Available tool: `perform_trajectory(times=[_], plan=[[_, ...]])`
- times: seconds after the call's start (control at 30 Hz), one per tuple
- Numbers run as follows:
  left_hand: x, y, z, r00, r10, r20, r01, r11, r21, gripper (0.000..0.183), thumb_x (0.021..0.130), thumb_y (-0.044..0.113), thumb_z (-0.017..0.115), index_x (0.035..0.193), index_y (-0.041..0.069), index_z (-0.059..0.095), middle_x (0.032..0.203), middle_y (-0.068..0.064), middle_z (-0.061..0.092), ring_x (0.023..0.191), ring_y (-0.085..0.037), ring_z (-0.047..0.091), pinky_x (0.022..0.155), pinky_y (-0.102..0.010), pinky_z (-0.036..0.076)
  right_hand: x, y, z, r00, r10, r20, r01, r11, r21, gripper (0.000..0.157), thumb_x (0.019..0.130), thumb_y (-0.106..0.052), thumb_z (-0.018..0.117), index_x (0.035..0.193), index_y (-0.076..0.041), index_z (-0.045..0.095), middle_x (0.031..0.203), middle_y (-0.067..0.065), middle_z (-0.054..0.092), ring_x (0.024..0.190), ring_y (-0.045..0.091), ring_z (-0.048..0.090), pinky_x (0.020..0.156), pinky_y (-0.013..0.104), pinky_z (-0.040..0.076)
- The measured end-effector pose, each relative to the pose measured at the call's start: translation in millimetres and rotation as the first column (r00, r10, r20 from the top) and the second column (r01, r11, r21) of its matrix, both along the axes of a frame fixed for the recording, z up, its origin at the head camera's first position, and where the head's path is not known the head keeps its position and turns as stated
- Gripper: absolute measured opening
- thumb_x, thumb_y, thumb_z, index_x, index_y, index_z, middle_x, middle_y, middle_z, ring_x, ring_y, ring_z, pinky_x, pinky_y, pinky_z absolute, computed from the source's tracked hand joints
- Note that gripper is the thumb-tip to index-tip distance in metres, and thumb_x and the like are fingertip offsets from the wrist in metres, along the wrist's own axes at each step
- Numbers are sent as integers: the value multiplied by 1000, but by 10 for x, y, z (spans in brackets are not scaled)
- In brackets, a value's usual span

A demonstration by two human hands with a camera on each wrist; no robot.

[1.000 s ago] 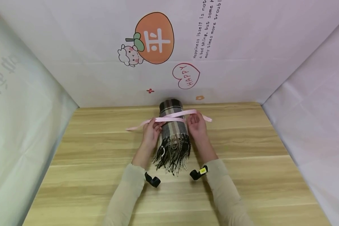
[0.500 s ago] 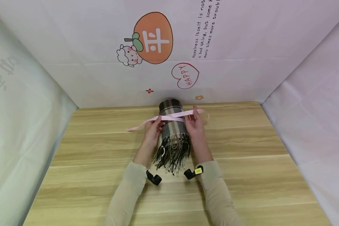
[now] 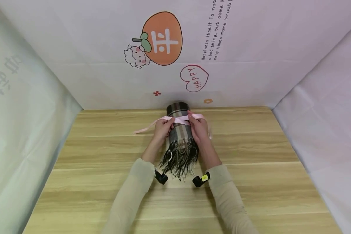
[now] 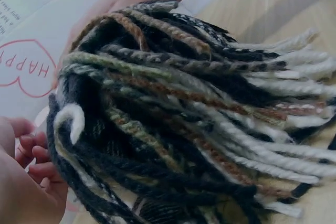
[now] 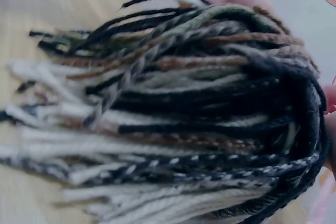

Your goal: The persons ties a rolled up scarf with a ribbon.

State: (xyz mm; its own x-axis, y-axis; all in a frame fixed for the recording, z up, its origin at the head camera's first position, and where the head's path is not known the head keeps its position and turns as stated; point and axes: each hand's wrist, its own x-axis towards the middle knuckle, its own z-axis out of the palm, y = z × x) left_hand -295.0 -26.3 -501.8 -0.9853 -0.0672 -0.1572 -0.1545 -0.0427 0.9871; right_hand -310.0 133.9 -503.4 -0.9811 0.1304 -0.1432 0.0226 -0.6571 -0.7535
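A rolled plaid scarf (image 3: 181,132) in black, grey, beige and brown lies on the table, its fringed end toward me. Around its middle runs a pink ribbon (image 3: 179,120), the two ends crossing on top. My left hand (image 3: 162,129) pinches the ribbon at the scarf's left side, and that end trails out to the left. On the right side, my right hand (image 3: 200,128) pinches the other end, which hangs over behind the fingers. The fringe (image 4: 184,108) fills most of both wrist views and hides much of the hands' work.
The wooden table (image 3: 266,182) reaches to a white printed backdrop (image 3: 105,81) just behind the scarf's far end. White cloth walls (image 3: 330,97) close in both sides. A small black device (image 3: 161,178) sits on each wrist.
Both hands have come inward, closer to the crossing on top of the scarf. The right hand has shifted left along its ribbon end, whose tail now droops behind the hand.
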Motion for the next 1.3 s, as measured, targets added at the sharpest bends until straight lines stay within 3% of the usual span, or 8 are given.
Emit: perform_trajectory(times=[0.13,0.27,0.47,0.57,0.77,1.0,1.13,1.3], plan=[[-23,73,-6,991,69,-117,-86,986,-146,38,93,17,62,56,7,59,50,8,48,47,-6,36,46,-21,29,-15,4,-1,1000,4,-29,-3,999,54,19,98,3,56,93,-3,73,92,0,75,77,7,59,70,16,51],[-34,114,-18,977,131,-167,-149,984,-101,33,90,13,58,57,7,58,53,7,51,47,-4,40,47,-17,31,-29,10,8,999,-12,-39,14,998,63,23,102,-6,54,114,10,67,90,1,75,75,5,60,63,14,47],[-6,156,-12,947,196,-256,-246,953,-178,30,92,16,60,71,-5,67,62,0,57,62,-13,49,61,-24,40,-20,36,29,997,-62,-54,66,995,75,35,105,-13,47,126,15,53,89,1,76,94,10,72,97,27,53],[26,175,-16,922,219,-320,-290,937,-194,27,94,16,61,82,-4,73,76,-12,67,73,-20,55,68,-27,43,-15,39,46,996,-82,-42,85,994,63,29,107,-14,42,119,10,55,92,4,77,96,14,73,96,31,55],[52,229,0,914,225,-337,-249,968,-29,24,100,13,56,107,2,77,111,-15,74,100,-15,65,79,-20,46,1,41,68,996,-90,-7,90,995,32,31,110,-15,33,121,10,48,124,23,68,111,26,70,81,30,60],[46,284,15,935,244,-256,-187,956,226,27,101,9,52,109,-8,72,108,-23,73,85,-1,65,71,-17,47,40,72,39,1000,-2,-26,-1,993,-120,45,109,-15,34,150,3,36,158,22,35,146,29,39,116,36,38],[76,294,-7,943,241,-229,-187,953,237,21,98,4,59,105,-11,72,106,-24,73,89,-8,68,75,-16,49,66,58,-3,999,47,2,-46,997,-63,46,105,-6,45,150,4,38,160,18,33,147,23,36,110,23,42],[55,321,-31,939,181,-294,-141,978,152,22,99,2,55,101,-14,70,105,-31,71,108,-29,69,86,-16,49,62,9,-22,998,58,-12,-56,991,118,41,99,2,56,137,16,48,150,20,48,142,23,45,102,20,48]])
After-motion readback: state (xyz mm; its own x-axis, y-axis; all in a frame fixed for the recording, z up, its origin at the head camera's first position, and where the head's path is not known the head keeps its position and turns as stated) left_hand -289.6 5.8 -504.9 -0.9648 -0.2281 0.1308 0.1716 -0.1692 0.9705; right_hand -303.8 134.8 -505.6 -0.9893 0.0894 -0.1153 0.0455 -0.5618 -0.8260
